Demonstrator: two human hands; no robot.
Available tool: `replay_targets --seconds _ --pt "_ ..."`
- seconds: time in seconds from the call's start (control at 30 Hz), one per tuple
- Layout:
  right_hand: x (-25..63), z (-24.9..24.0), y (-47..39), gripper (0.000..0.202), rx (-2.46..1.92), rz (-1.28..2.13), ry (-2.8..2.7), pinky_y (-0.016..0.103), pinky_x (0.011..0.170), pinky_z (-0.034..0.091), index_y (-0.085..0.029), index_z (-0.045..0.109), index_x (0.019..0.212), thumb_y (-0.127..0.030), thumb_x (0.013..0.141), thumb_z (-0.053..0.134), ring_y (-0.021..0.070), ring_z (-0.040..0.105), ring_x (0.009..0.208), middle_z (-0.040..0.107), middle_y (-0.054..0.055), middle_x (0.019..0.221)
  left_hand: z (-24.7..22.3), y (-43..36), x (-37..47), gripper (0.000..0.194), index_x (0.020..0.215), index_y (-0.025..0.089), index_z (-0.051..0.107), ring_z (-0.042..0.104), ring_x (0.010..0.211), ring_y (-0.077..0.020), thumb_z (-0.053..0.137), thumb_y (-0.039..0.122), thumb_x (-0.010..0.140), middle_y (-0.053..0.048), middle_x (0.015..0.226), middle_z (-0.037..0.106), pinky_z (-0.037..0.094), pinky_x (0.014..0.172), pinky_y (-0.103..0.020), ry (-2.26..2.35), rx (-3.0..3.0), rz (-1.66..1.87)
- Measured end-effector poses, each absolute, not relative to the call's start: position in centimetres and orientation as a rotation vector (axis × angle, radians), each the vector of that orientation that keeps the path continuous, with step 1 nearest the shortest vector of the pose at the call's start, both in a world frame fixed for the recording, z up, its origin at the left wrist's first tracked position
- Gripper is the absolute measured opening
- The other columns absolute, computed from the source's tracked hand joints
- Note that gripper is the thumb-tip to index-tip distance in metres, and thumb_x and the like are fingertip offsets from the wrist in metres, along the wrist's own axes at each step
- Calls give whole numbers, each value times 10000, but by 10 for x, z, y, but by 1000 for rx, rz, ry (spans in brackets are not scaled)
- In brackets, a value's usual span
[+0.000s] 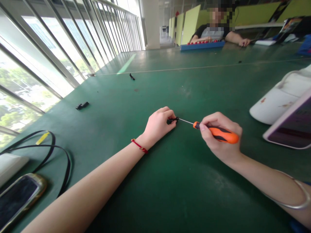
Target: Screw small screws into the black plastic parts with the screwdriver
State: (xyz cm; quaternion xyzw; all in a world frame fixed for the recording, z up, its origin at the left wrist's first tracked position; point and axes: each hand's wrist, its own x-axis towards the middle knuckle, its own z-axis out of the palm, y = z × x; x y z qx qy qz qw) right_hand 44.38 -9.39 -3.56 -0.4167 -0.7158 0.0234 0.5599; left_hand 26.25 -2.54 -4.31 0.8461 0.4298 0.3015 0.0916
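Note:
Close to the middle of the green table, my left hand is closed on a small black part, pinching it low over the surface. Its exact kind is too small to make out, and my fingers cover some of it. My right hand grips an orange and black screwdriver by the handle. The thin metal shaft points left, and its tip meets or nearly meets the black part.
Black pieces lie on the left, another farther back. A phone and black cable are at lower left. A white container and pink-edged device stand right. A person sits behind a blue tray. Railing runs left.

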Motion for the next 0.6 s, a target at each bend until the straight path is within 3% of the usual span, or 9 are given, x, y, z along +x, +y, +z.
replay_targets --seconds 0.1,0.2,0.27,0.37,0.43,0.6 --pt "442 -35 -90 171 -955 60 -1588 248 500 458 -233 559 832 -141 717 646 110 561 548 568 -25 672 -43 -25 263 52 736 165 617 582 758 -142 566 174 740 -20 833 619 464 683 -249 1277 2526 891" --pt "442 -37 -85 387 -874 85 -1519 286 567 491 -245 527 1000 -111 666 672 134 573 643 542 9 820 -42 -25 263 44 735 164 611 580 766 -144 567 170 738 -20 832 616 462 684 -248 1271 2534 891" --pt "443 -38 -85 436 -875 130 -1539 297 553 479 -255 507 1043 -118 664 675 135 550 613 525 -6 772 -42 -26 263 45 736 164 610 580 768 -145 566 171 739 -20 831 615 462 684 -248 1270 2534 891" --pt "443 -38 -89 241 -985 122 -1632 290 505 433 -251 559 904 -158 708 664 118 489 485 477 -58 554 -42 -26 263 48 736 165 612 582 766 -145 565 175 741 -21 831 615 462 680 -248 1277 2538 890" --pt "442 -38 -92 151 -1021 102 -1677 287 513 437 -242 575 824 -160 724 653 115 501 475 489 -58 518 -43 -26 263 53 738 166 615 583 767 -145 563 176 743 -21 832 615 462 683 -249 1275 2543 890" --pt "442 -37 -88 440 -848 35 -1599 290 544 472 -247 521 1049 -98 657 655 130 564 615 540 3 800 -42 -26 264 50 741 166 618 584 767 -146 568 173 739 -22 833 617 464 685 -251 1284 2541 880"
